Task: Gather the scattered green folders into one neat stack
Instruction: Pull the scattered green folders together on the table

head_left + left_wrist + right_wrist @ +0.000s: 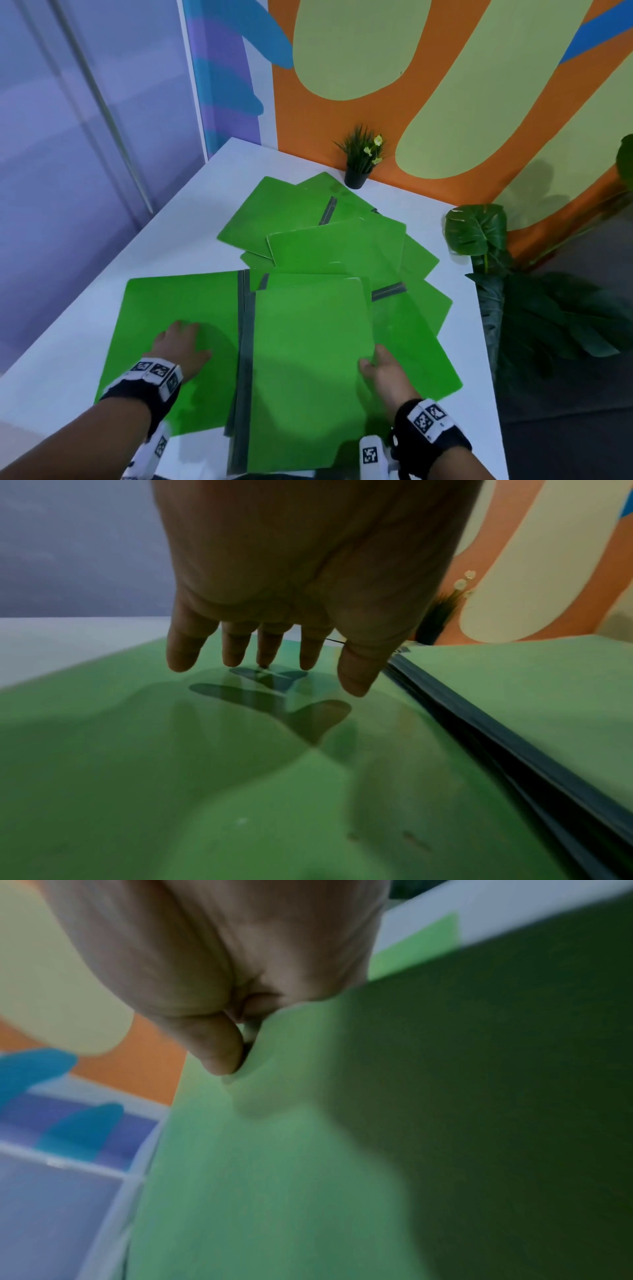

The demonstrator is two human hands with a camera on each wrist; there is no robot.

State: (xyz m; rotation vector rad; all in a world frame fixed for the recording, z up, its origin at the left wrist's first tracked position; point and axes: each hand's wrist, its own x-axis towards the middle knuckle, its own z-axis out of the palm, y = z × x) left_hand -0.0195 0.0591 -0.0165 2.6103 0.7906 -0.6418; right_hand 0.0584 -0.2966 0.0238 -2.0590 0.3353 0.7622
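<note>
Open green folder (191, 342) lies near front edge of white tabletop (68, 342), dark spine down its middle. Left hand (180, 346) w/ fingers straight, spread, flat over folder's left cover. Right hand (383, 371) pinches right cover's (308, 359) outer edge, thumb on top, cover raised. Other green folders (325, 240) overlap in loose pile behind. Small potted plant (359, 161) by wall.
</note>
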